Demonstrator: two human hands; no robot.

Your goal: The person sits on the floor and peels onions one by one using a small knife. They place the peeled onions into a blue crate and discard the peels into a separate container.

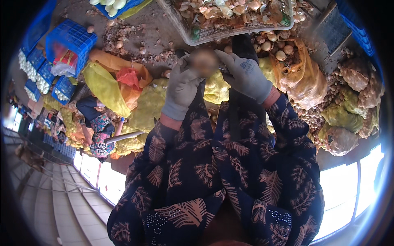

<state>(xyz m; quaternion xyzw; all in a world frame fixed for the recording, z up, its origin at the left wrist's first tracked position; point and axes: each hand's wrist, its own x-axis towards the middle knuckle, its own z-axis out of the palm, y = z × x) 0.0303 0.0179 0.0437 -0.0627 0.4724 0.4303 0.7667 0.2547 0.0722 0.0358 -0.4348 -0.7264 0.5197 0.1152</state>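
Observation:
Both of my hands wear pale grey work gloves and meet in front of my lap. My left hand (182,86) is closed around the side of a round, brownish onion (204,62), which looks blurred. Close against the onion's other side is my right hand (249,77), its fingers curled. A small dark tool (223,69) shows between the right thumb and fingers; its kind is hard to make out. Just beyond my hands stands a pale plastic crate (238,37) holding loose onion skins and some onions.
An orange net sack (303,80) of onions lies open at the right, with more filled sacks (342,141) behind it. Yellow sacks (215,88) lie under my arms. Blue crates (84,41) with white onions stand at the left, where another person (100,137) bends over.

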